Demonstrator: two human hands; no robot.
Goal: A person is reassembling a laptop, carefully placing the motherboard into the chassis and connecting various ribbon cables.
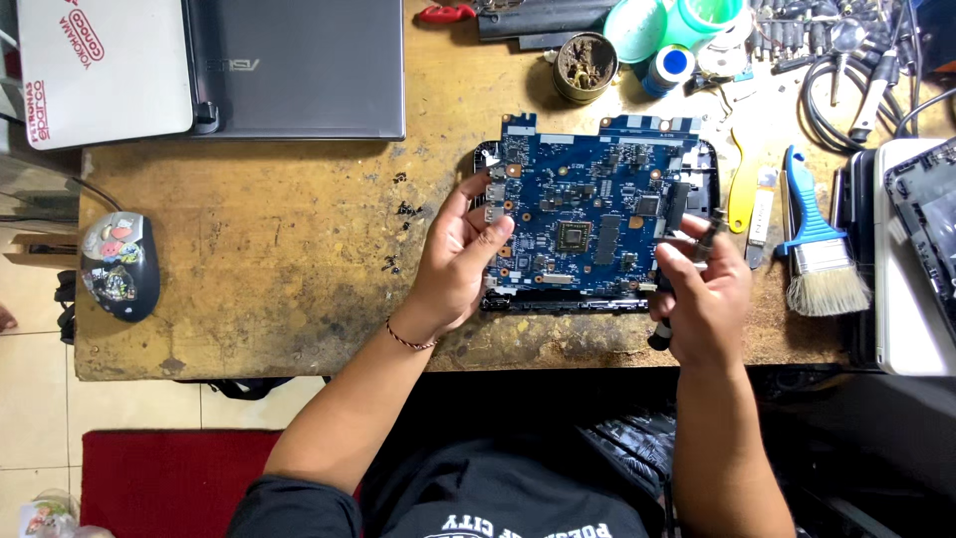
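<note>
I sit at an old wooden table. Its top is yellow-brown, scratched and dirty, with dark marks along the near edge. The floor under it has pale tiles, and a red mat lies by my legs.

At the far left corner of the table two closed laptops lie side by side, a white one and a grey one. A mouse covered in stickers sits at the left edge. A few tiny black screws lie on the wood near my left hand. At the back I see a small round tin and green cups. On the right lie a yellow plastic tool and a brush with a blue handle.

In the middle of the table is a blue circuit board. It rests on a black case.

My left hand is at the board's left edge. The fingers are bent, and my thumb and fingertips touch that edge, with a little space between them.

My right hand is at the board's right edge. Its fingers are curled tight around a screwdriver. The metal end sticks up above my fingers, and the black handle pokes out below my hand.
</note>
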